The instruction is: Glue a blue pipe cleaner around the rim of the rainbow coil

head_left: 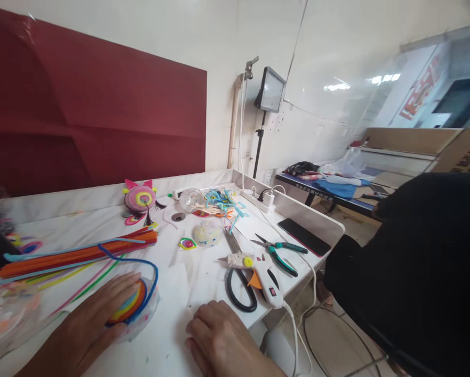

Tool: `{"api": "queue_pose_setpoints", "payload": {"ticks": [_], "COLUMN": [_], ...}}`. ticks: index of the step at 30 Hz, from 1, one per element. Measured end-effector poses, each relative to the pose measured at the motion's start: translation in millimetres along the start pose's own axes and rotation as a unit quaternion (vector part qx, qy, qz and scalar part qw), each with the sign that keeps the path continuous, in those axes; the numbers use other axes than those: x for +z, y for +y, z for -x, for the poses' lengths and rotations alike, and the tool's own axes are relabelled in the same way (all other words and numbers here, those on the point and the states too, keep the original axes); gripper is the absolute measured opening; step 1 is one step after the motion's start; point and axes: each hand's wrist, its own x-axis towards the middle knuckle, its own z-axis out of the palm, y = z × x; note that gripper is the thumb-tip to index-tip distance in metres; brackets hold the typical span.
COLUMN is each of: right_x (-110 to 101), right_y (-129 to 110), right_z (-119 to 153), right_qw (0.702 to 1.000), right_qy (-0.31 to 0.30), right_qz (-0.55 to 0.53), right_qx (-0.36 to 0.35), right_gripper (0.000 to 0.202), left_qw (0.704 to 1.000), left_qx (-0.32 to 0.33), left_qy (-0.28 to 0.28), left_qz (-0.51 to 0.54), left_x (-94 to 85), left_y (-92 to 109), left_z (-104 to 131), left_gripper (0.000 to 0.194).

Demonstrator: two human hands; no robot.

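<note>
My left hand (89, 319) lies over a coiled disc (130, 306) of rainbow pipe cleaner, thumb and fingers around its left side. The disc rests on a clear, round plastic piece (150, 314). A dark blue pipe cleaner (156, 272) runs round the disc's edge, and its loose end arches up toward the orange bundle (81, 254). My right hand (222, 337) rests on the table's front part with its fingers curled; anything under them is hidden. Beyond it are a white glue gun (266, 280) and black-handled scissors (229, 290).
Green-handled pliers (284, 254) and a black phone (304, 236) lie at the right. Farther back are a pink pipe-cleaner figure (136, 199), a clear dome (208, 234) and a tangled pile (221, 201). Someone's dark sleeve (423, 272) fills the right side.
</note>
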Motion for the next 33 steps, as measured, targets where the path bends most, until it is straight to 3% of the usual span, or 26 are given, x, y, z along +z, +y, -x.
{"api": "queue_pose_setpoints", "payload": {"ticks": [4,10,14,18,19,22,24,29,33], "right_x": [-10,-49,-71,-71,-71,-73,-79,-88,-86], "right_y": [5,12,19,29,31,35,37,41,50], "right_z": [5,7,1,-5,-7,-11,-13,-11,-2], "right_qw": [0.999,0.994,0.992,0.988,0.989,0.989,0.984,0.974,0.971], "right_qy": [-0.02,-0.034,-0.003,0.038,0.039,0.039,0.049,0.079,0.074], "right_qz": [0.019,0.012,0.008,-0.01,-0.019,-0.042,-0.052,-0.037,-0.008], "right_qx": [-0.046,-0.102,-0.129,-0.147,-0.142,-0.138,-0.164,-0.211,-0.229], "right_gripper": [0.014,0.018,0.025,0.034,0.036,0.042,0.043,0.041,0.043], "left_qw": [0.999,0.998,0.993,0.989,0.987,0.984,0.985,0.987,0.987], "left_qx": [-0.007,0.056,0.108,0.136,0.146,0.174,0.164,0.158,0.151], "left_qy": [-0.001,-0.029,-0.045,-0.047,-0.063,-0.017,-0.026,0.003,-0.047], "left_qz": [0.043,0.021,0.026,0.025,0.017,0.03,0.039,0.043,0.031], "left_x": [-7.1,-17.0,-21.8,-29.7,-32.0,-38.1,-40.2,-32.6,-19.9], "left_y": [7,9,19,49,60,96,118,151,159], "left_z": [-5,-19,-30,-45,-50,-60,-62,-44,-28], "left_gripper": [0.055,0.049,0.05,0.045,0.044,0.036,0.028,0.027,0.035]}}
